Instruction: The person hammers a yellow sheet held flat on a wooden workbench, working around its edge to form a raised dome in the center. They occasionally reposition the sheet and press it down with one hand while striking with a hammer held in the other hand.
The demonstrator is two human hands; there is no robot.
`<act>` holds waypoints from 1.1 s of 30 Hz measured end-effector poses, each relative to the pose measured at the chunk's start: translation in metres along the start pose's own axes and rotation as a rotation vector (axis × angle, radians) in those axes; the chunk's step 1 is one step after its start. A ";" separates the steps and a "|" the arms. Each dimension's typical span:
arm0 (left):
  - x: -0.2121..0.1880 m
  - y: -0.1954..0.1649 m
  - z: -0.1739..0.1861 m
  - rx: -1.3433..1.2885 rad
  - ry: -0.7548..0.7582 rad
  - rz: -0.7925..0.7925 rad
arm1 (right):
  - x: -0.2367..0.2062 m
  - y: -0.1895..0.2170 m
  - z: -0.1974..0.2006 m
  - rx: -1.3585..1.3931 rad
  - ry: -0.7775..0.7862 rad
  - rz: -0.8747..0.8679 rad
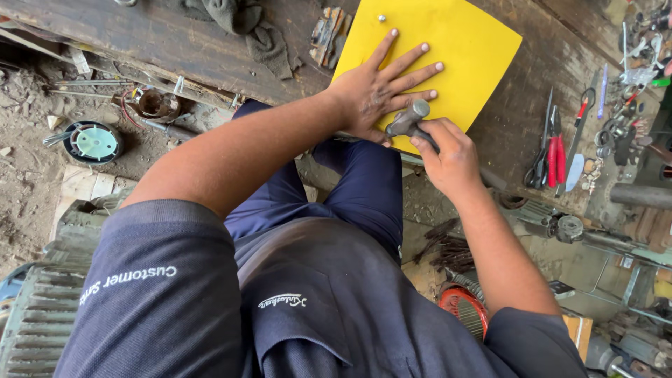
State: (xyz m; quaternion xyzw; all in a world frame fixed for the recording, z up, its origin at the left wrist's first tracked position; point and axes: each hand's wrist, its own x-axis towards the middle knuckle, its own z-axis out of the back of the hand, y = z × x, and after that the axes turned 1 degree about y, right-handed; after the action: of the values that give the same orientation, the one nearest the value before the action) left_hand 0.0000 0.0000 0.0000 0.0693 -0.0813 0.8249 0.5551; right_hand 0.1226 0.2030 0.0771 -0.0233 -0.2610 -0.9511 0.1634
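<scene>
Hammer (408, 120) gripped in right hand (451, 154), beside left hand (378, 91) flat on yellow sheet (469, 49).

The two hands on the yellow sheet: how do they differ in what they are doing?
The left hand lies flat with fingers spread, palm pressed on the square yellow sheet; the right hand is curled in a fist-like grip. The left hand holds nothing, while the right hand grasps a grey metal hammer close under its head. The left hand rests well onto the sheet; the right hand sits at its near edge. Both are bare and over the worn wooden workbench.

left hand (378, 94) flat on yellow sheet (455, 49); right hand (448, 157) holds hammer (408, 120).
</scene>
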 end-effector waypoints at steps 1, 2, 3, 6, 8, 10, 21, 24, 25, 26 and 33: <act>0.002 0.000 0.001 0.010 0.016 -0.008 | 0.000 -0.001 0.001 0.008 -0.027 0.003; 0.001 0.002 0.003 0.023 0.035 -0.010 | 0.003 -0.001 0.001 0.020 -0.053 0.013; -0.001 0.004 0.004 0.033 0.057 -0.008 | 0.006 -0.002 0.002 0.045 -0.068 -0.028; -0.002 0.004 0.003 -0.023 0.001 -0.005 | 0.001 -0.004 0.005 0.085 -0.104 -0.098; -0.001 0.004 0.004 -0.012 0.016 0.006 | 0.003 -0.005 0.006 0.069 -0.111 -0.028; -0.002 0.002 0.004 0.009 0.040 0.015 | 0.004 -0.003 0.003 0.052 -0.079 -0.039; -0.006 0.009 -0.001 -0.003 0.014 0.010 | 0.016 0.009 0.000 -0.099 0.017 0.015; -0.007 0.009 -0.001 -0.019 0.018 0.006 | 0.013 0.011 -0.001 -0.102 0.038 0.004; -0.005 0.007 -0.001 -0.016 0.021 -0.001 | 0.011 0.010 0.001 -0.089 0.025 0.013; -0.005 0.008 -0.001 -0.007 0.023 -0.004 | 0.013 0.010 0.001 -0.075 0.010 0.029; -0.008 0.007 0.001 0.041 0.052 0.004 | 0.013 0.010 0.003 -0.050 0.011 0.021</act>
State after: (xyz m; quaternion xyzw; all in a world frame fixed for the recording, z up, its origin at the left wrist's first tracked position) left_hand -0.0036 -0.0100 -0.0008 0.0592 -0.0501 0.8291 0.5537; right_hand 0.1137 0.1926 0.0860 -0.0247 -0.2358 -0.9558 0.1740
